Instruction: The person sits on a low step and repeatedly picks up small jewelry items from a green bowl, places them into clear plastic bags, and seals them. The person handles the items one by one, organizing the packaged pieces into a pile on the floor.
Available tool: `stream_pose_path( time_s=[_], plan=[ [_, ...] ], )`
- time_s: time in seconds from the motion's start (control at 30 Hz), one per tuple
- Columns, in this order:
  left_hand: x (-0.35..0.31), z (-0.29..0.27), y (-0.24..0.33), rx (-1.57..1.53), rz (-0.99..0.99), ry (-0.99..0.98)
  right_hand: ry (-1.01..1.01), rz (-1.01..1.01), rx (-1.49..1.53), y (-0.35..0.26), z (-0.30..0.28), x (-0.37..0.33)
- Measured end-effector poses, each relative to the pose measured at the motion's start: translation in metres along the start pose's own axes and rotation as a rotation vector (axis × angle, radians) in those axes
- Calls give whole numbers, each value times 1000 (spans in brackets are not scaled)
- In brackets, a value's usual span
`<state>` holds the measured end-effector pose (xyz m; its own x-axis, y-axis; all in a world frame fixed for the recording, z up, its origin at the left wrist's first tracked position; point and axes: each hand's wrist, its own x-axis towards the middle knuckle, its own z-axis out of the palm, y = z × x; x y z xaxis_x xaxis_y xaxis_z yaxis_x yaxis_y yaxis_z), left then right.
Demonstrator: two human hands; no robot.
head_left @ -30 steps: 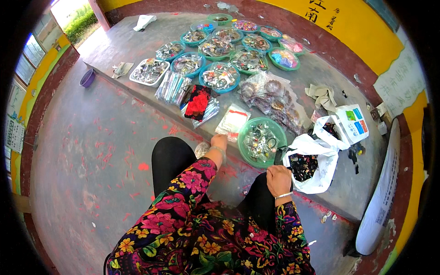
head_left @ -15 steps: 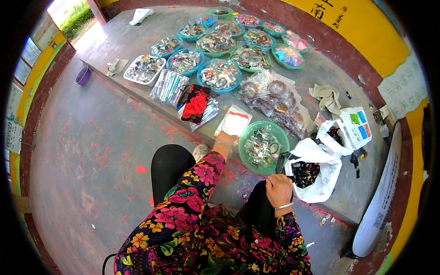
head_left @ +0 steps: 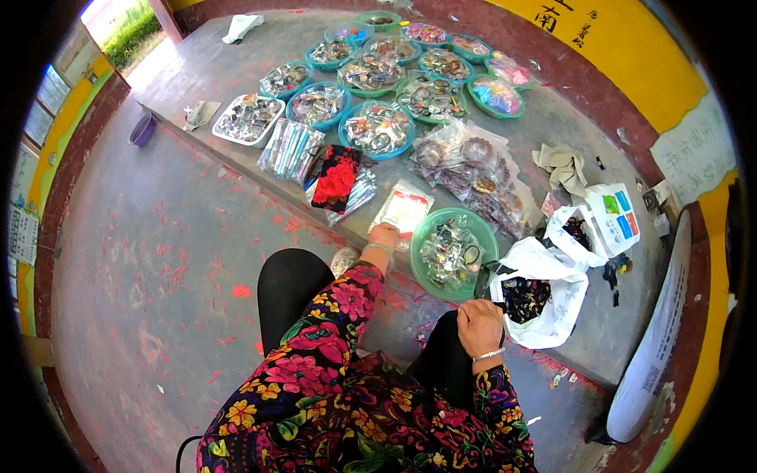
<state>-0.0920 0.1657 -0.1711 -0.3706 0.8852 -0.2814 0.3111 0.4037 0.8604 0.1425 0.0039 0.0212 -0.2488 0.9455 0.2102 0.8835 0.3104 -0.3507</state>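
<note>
My left hand (head_left: 384, 236) reaches forward to the near edge of a small stack of clear plastic bags (head_left: 404, 206) with white and red showing through. Its fingers are pressed together on the edge of the top bag. My right hand (head_left: 480, 326) rests closed over my right knee, knuckles up, fingertips hidden. Just beyond it stands a green plastic basket (head_left: 418, 272) filled with small packaged trinkets. Beside the right hand, a white plastic bag (head_left: 562, 319) lies open with dark small items inside.
Several round baskets (head_left: 412, 146) of packaged trinkets crowd the raised floor beyond. Nearer lie a white tray (head_left: 259, 140), bundled pens (head_left: 290, 151), a black pouch with red flowers (head_left: 337, 180) and bagged brown bracelets (head_left: 477, 169). A step edge (head_left: 236, 175) runs across the floor.
My left hand has shifted slightly left at the bag stack's near edge, and the red marking on the stack looks different. My right hand stays on the knee.
</note>
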Motion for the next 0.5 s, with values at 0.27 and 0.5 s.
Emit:
stream_pose_path(
  time_s=[0.27,0.5],
  plan=[
    [-6,-13,12,239,105,-24,51,-15,17,2,3,-4],
    [-16,-25,28,449,96,-22,42,1,11,2,4,-6]
  ],
)
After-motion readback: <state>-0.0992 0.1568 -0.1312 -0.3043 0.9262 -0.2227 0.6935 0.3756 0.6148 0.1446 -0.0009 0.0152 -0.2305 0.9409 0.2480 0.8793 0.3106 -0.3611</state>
